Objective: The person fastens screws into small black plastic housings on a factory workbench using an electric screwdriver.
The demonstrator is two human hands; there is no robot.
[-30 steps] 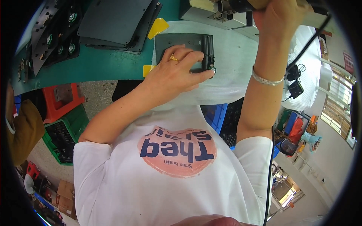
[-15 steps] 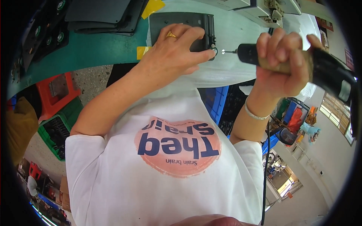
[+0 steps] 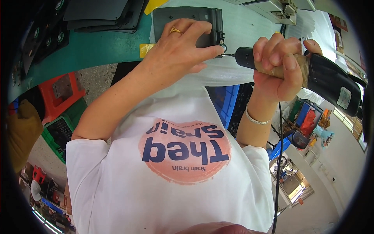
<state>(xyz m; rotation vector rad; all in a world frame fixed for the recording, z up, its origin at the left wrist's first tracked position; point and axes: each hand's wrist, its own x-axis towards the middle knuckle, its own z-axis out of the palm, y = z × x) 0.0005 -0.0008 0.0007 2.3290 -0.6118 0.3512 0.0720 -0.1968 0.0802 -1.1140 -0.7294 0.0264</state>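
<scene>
Black and flat, a panel [image 3: 179,13] lies under the left hand [image 3: 187,46], which rests palm down on it with its fingers spread and bent. One fingertip reaches the panel's edge, right beside a small round part [image 3: 224,47]. The right hand [image 3: 278,66] is wrapped firmly around the tan, taped grip of a black power screwdriver [image 3: 331,80], held nearly level. Its thin bit [image 3: 229,55] points toward the left hand and ends at the panel's near corner, just by that fingertip; whether it touches cannot be told. Beneath the panel, a whitish sheet [image 3: 249,23] stretches across between the hands. Just left of the left hand, a piece of yellow tape [image 3: 145,50] sits by the sheet's edge on the green surface [image 3: 101,45]. Farther left and beyond that hand are stacked dark plates [image 3: 95,9]. A black cable [image 3: 278,171] hangs below the right hand.
</scene>
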